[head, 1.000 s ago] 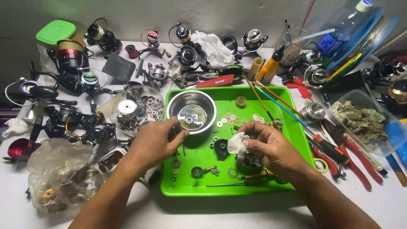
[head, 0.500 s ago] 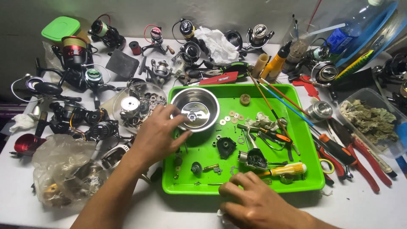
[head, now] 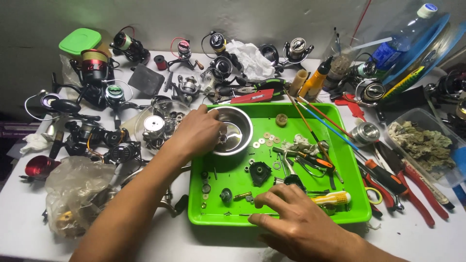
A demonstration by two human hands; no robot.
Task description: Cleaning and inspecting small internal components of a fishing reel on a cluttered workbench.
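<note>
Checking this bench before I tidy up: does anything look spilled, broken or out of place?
Nothing looks spilled. A dismantled reel's washers and small parts lie loose across the green tray beside the steel bowl, where the left hand reaches.

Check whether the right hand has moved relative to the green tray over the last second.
Yes. The right hand was over the middle of the green tray beside the small parts; it now rests at the tray's near edge, closer to the person.

One tray (head: 357, 191), one bowl (head: 242, 127) (steel).
</note>
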